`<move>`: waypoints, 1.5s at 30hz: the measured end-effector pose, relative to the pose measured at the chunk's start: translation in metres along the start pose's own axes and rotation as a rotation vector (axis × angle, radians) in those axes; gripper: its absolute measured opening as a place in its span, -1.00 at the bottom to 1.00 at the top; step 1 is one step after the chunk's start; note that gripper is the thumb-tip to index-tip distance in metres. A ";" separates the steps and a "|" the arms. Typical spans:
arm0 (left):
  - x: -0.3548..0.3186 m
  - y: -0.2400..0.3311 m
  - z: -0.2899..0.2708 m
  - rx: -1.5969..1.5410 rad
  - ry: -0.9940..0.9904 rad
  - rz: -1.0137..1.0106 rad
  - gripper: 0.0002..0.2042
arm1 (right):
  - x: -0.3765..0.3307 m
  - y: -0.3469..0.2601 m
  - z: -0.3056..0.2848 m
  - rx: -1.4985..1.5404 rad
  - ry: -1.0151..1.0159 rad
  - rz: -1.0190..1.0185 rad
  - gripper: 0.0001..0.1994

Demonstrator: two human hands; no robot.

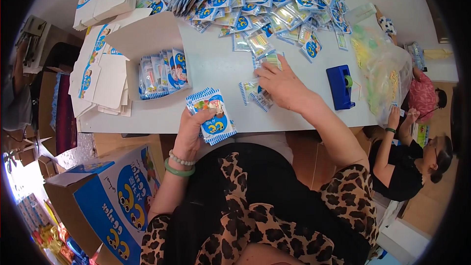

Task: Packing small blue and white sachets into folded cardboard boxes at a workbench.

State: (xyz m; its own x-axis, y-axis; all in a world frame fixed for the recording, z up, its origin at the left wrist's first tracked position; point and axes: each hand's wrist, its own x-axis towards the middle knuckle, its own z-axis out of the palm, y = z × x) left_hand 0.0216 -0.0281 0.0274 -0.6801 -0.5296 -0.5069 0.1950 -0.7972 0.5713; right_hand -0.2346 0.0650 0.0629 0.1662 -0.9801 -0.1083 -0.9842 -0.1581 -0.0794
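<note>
While the stack of blue-and-white sachets [212,116] sits clenched in my left hand [191,132] at the near edge of the white table [211,66], my right hand [282,86] lies flat with fingers spread over a few loose sachets [255,93], pressing rather than gripping them. I'd judge it best to pinch one packet cleanly, square its edges to the stack, then carry it left toward the open carton [157,61] half filled with upright packets, clear of the blue tape dispenser [341,87].
</note>
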 end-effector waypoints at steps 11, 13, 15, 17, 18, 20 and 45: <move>-0.001 -0.001 -0.003 -0.001 0.015 -0.005 -0.63 | -0.056 -0.012 0.024 -0.006 0.370 0.367 -0.66; 0.001 -0.002 -0.004 0.013 -0.004 -0.002 -0.64 | -0.062 -0.017 0.021 0.086 0.269 0.425 -0.67; 0.000 -0.002 -0.006 0.022 0.004 0.003 -0.64 | -0.049 -0.020 0.005 0.442 0.156 0.524 -0.72; 0.001 -0.002 -0.009 0.028 -0.003 0.000 -0.65 | -0.028 -0.025 0.006 0.792 0.040 0.626 -0.76; 0.001 -0.002 -0.009 0.032 -0.008 -0.006 -0.65 | -0.016 -0.027 0.014 0.430 0.249 0.544 -0.78; 0.001 -0.003 -0.007 0.040 -0.010 -0.010 -0.66 | -0.001 -0.034 0.022 0.063 0.440 0.448 -0.80; 0.000 -0.005 -0.010 0.027 0.016 0.010 -0.62 | -0.006 -0.020 -0.001 0.441 -0.100 0.932 -0.53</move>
State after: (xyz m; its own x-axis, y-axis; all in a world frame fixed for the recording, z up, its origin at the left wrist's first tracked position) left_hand 0.0280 -0.0273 0.0180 -0.6671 -0.5418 -0.5113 0.1822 -0.7842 0.5932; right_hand -0.2156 0.0737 0.0665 -0.6258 -0.6736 -0.3932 -0.6188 0.7357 -0.2756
